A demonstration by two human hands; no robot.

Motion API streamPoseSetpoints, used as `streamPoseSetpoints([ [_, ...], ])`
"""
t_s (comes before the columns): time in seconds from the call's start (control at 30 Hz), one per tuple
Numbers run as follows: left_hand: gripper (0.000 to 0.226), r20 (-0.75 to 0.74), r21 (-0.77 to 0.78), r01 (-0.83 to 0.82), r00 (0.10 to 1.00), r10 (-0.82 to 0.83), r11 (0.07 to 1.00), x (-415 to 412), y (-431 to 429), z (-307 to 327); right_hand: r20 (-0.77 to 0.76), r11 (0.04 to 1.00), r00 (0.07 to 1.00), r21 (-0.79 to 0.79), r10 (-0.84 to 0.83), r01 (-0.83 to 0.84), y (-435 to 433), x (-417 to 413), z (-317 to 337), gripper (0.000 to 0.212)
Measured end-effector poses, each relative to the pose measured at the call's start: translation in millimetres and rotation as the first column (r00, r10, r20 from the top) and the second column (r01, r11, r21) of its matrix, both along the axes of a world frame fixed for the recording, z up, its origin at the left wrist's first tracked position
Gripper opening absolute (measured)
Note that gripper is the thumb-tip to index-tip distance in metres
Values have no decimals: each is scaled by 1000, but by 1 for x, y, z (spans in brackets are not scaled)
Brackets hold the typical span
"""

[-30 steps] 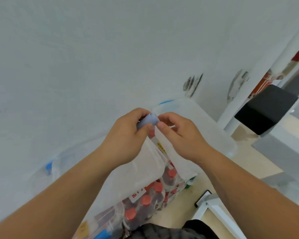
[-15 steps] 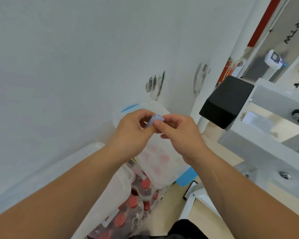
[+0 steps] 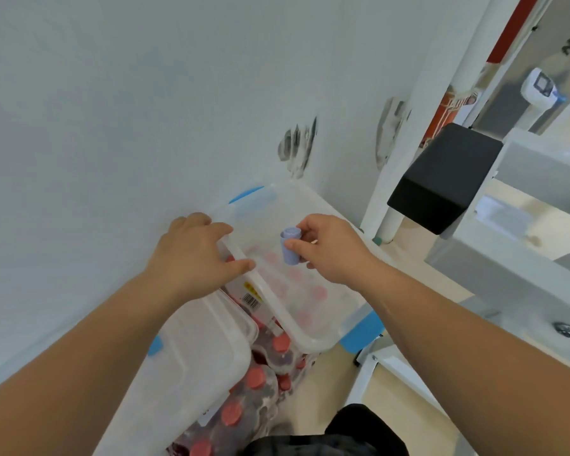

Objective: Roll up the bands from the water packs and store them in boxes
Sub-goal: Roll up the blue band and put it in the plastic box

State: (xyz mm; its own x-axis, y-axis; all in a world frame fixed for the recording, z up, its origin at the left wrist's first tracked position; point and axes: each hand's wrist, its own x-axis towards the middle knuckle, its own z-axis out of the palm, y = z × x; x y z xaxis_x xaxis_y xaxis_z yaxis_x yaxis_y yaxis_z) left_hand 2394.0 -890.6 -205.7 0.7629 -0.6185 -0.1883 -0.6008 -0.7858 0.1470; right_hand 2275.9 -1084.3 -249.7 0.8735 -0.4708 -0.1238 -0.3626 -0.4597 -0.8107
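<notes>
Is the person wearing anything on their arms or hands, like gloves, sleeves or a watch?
Nothing that shows. Both forearms are bare from the bottom edge of the picture to the wrists, with no sleeves in view. The left hand and the right hand have no gloves, and no watch, bracelet or ring is visible on either. The nails look short and unpainted.

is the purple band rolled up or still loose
Rolled up. The purple band is a tight little cylinder pinched in the right hand, with no loose tail showing.
</notes>
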Motion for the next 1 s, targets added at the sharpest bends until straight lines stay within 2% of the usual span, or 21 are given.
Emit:
streamPoseSetpoints([
  [0.13,88,-83,-31,-1,997,-2,1000,3,5,-1,-111,991,989,-88,94,-104,2,40,0,22],
  [0.3,96,-99,-61,-21,995,15,998,7,8,-5,-228,957,951,-155,209,-247,11,80,-22,24],
  [0.5,97,-85,-109,-4,996,-6,994,9,12,-11,-214,972,955,-70,205,-224,16,102,-55,27],
  [0.67,99,-85,-137,-5,996,-7,991,8,16,-13,-190,970,951,27,244,-243,24,103,-74,21],
  [0.87,97,-100,-186,-4,995,-15,982,6,14,-14,-202,971,957,-69,210,-228,34,110,-78,17],
  [1.0,97,-104,-166,1,994,-19,986,7,10,-11,-237,980,956,-59,171,-189,32,111,-81,22],
])
